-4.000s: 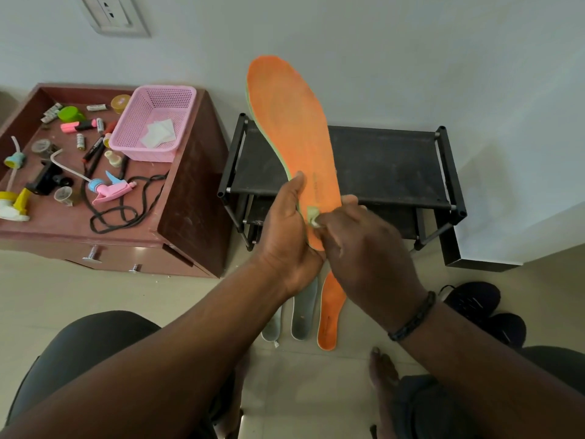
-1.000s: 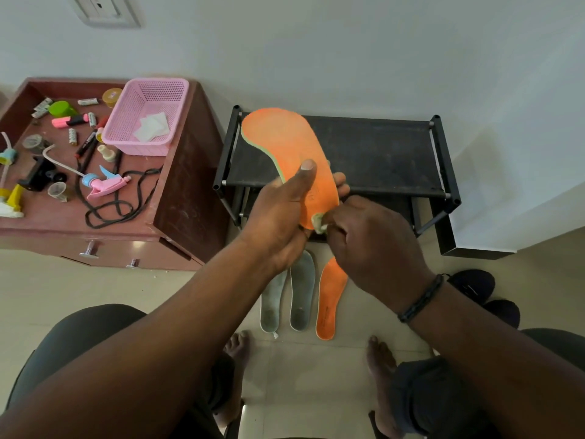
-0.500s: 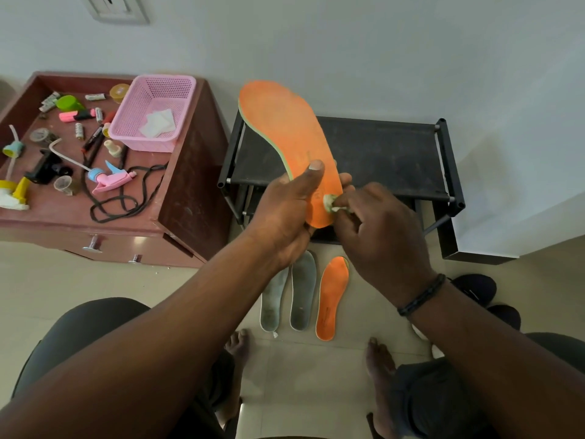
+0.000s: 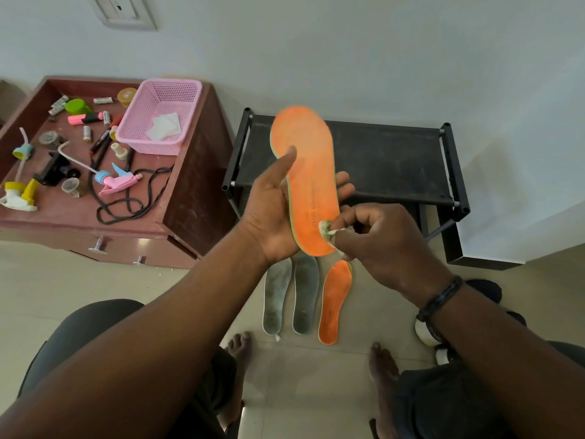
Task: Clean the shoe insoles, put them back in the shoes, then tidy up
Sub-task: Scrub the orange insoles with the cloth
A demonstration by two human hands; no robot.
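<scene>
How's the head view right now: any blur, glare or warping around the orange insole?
Head view: soft, even light; the held orange insole is slightly motion-blurred at its top edge; glare only on the drawer handles; wide-angle warping bends the shoe rack and wall edges; the insoles on the floor look sharp.

Single head view, facing forward-down, close over hands.

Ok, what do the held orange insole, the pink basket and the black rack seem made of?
Orange insole: likely matte foam with a fabric-like top, going by its thin green edge. Pink basket: moulded plastic, with perforated walls. Black rack: dark tubes, metal or plastic unclear, carrying a dull, dusty shelf sheet.
</scene>
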